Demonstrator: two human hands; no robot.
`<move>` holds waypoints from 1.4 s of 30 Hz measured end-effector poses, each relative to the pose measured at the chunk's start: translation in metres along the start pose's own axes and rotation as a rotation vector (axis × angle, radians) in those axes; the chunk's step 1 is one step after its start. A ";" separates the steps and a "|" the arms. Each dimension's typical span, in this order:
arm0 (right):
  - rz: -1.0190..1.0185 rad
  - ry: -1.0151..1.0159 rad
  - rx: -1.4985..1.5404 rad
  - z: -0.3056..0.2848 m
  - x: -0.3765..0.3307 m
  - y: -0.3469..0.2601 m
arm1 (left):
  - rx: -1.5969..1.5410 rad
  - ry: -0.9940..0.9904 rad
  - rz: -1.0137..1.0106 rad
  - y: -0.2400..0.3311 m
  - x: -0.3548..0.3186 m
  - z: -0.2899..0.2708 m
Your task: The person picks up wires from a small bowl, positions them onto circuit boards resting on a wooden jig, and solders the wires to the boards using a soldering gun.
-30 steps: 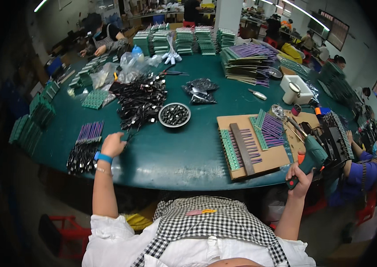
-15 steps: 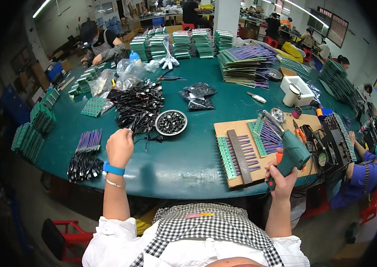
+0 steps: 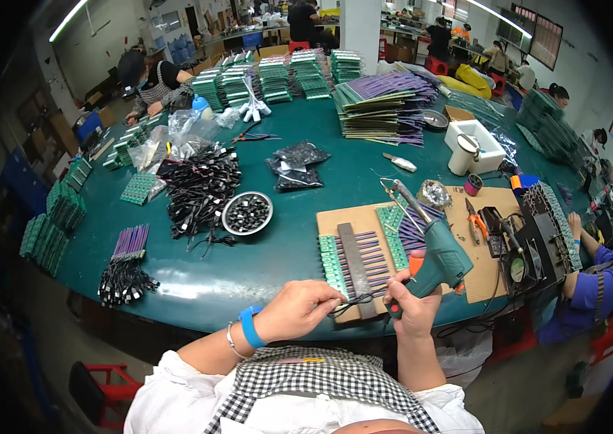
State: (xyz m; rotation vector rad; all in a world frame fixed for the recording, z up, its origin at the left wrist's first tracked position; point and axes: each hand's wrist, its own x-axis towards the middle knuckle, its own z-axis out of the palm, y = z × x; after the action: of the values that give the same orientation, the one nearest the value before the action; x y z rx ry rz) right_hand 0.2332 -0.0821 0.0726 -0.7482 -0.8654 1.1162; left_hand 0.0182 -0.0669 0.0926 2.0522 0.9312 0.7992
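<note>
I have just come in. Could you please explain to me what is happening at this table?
A person in a checked apron is working at a green table. The left hand pinches a thin black cable near the close end of a green circuit-board strip. The right hand grips a green pistol-shaped tool by its handle. A dark bar lies across purple wires on the cardboard.

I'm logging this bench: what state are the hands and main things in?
Left hand: pinching a black cable
Right hand: closed around the soldering gun
Soldering gun: held, tip pointing away from the wearer; heat not visible
Metal bowl: filled with black parts
Bar: lying across purple wires
Cable pile: loose, tangled
White box: open-topped
</note>
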 end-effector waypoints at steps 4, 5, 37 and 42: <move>0.128 -0.111 0.062 -0.006 0.007 0.005 | 0.344 0.142 0.333 0.018 0.036 0.023; 0.093 -0.176 0.049 -0.007 0.011 0.006 | 0.093 0.030 0.155 0.021 0.044 0.028; 0.162 -0.125 -0.127 -0.010 0.082 -0.011 | -0.490 0.262 -0.293 0.004 0.087 0.017; 0.184 -0.128 -0.150 -0.023 0.091 -0.014 | -0.539 0.262 -0.361 -0.003 0.095 0.001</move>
State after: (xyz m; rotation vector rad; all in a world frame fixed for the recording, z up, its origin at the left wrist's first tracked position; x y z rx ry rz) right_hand 0.2774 -0.0008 0.0925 -0.9026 -1.0117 1.2831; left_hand 0.0703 0.0108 0.1119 1.2938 1.0507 1.0012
